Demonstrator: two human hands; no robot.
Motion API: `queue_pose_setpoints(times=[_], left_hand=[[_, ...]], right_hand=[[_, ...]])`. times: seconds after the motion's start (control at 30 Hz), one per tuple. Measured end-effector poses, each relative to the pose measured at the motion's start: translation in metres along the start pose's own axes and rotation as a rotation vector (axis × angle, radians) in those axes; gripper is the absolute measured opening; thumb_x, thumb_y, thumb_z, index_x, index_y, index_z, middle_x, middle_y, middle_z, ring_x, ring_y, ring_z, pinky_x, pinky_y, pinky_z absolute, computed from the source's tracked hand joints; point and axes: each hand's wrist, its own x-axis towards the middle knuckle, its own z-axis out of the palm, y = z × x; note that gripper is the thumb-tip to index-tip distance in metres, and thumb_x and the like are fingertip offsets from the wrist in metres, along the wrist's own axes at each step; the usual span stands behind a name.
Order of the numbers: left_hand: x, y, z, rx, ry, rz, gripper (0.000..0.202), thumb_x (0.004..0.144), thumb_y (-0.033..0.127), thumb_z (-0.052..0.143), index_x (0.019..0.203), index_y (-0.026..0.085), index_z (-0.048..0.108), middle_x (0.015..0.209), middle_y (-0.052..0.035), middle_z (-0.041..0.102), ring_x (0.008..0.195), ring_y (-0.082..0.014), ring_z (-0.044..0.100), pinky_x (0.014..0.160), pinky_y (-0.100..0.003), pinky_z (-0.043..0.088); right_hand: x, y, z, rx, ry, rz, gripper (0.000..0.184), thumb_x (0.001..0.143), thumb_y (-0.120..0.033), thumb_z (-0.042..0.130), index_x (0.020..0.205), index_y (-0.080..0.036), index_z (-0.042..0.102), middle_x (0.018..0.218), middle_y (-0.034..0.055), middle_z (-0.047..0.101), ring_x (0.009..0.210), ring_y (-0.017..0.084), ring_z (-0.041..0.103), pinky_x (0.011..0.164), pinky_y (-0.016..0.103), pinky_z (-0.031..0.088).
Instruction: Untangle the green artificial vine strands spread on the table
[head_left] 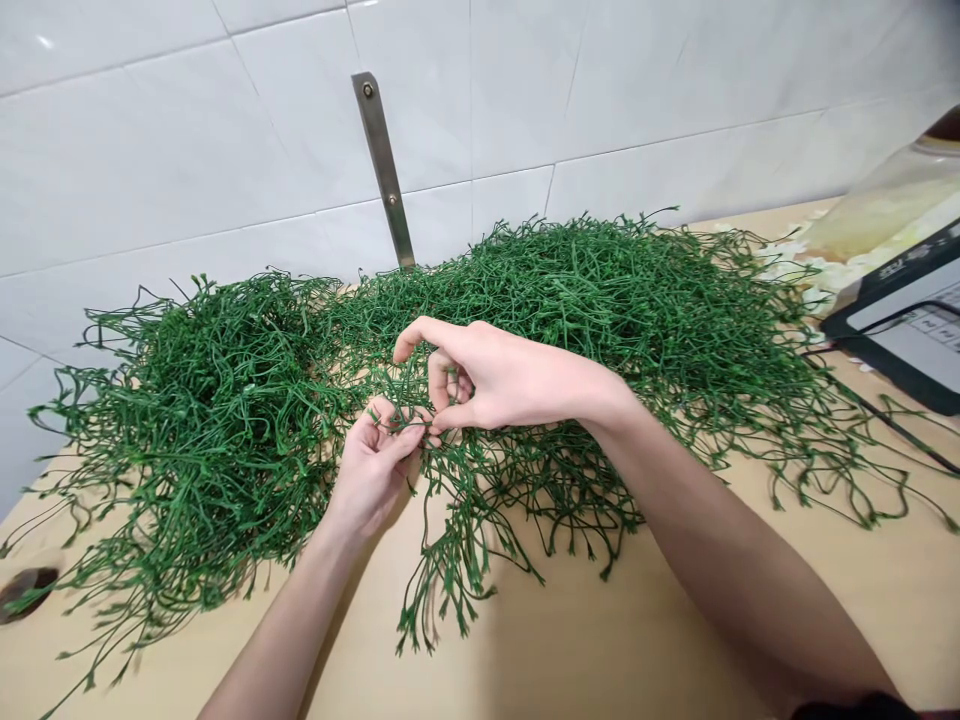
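My left hand (377,462) pinches thin green plastic stems between thumb and curled fingers, near the middle of the table. Close against it, my right hand (502,380) has thumb and fingertips pinched at the same stems, with its index finger raised and bent. A bunch of artificial green stems (454,560) with small forked tips hangs down just below the hands. Behind and to the right spreads a large heap of the same stems (600,290). Another thick heap (210,430) lies to the left. The exact spot where the fingertips meet is partly hidden.
The pale wooden table (585,640) stands against a white tiled wall (150,160). A metal bracket (386,170) is fixed upright to the wall. At the right are a dark-framed device (907,310), a clear container (877,205), white petals and a black cable (892,415). A round hole (28,590) is at left.
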Motion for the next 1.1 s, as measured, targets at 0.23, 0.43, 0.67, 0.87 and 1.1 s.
queue_pose_setpoints(times=[0.23,0.43,0.67,0.87,1.1], left_hand=[[0.0,-0.001,-0.002,0.021,-0.016,0.037,0.052,0.059,0.018,0.089,0.094,0.022,0.051,0.068,0.0054,0.07,0.053,-0.0063,0.065,0.059,-0.015,0.054],[0.001,-0.003,-0.002,0.022,-0.027,0.057,0.052,0.059,0.017,0.089,0.103,0.02,0.061,0.067,0.005,0.068,0.052,-0.0051,0.062,0.054,-0.012,0.052],[0.0,-0.002,-0.003,0.119,0.02,0.021,0.039,0.057,0.016,0.089,0.086,0.017,0.062,0.075,0.0027,0.068,0.06,-0.0105,0.069,0.061,-0.019,0.059],[0.001,-0.002,-0.002,0.125,0.046,0.043,0.04,0.057,0.021,0.09,0.078,0.017,0.056,0.064,0.004,0.067,0.05,-0.0086,0.065,0.052,-0.017,0.055],[0.002,-0.001,-0.007,0.143,0.05,0.018,0.037,0.061,0.025,0.088,0.085,0.016,0.061,0.062,0.0005,0.07,0.056,-0.0108,0.067,0.054,-0.016,0.052]], right_hand=[[-0.002,0.001,-0.005,0.033,-0.072,0.036,0.05,0.072,-0.005,0.062,0.119,-0.018,0.05,0.078,-0.0025,0.071,0.07,0.012,0.065,0.063,0.022,0.045],[-0.002,0.0,-0.008,0.022,-0.119,0.056,0.034,0.07,-0.005,0.066,0.102,-0.014,0.061,0.082,0.0007,0.072,0.072,0.013,0.066,0.061,0.022,0.045],[-0.001,0.005,-0.006,-0.188,-0.003,0.065,0.014,0.076,-0.005,0.058,0.079,-0.014,0.069,0.078,0.0029,0.072,0.069,0.012,0.062,0.067,0.025,0.044],[-0.001,0.001,-0.001,-0.301,-0.076,0.115,0.007,0.078,-0.019,0.067,0.073,-0.015,0.07,0.071,0.0019,0.067,0.068,0.013,0.056,0.069,0.028,0.039],[0.001,0.004,0.006,-0.343,-0.064,0.101,0.015,0.085,-0.017,0.055,0.074,-0.015,0.065,0.071,0.0028,0.064,0.059,0.011,0.048,0.06,0.027,0.032]])
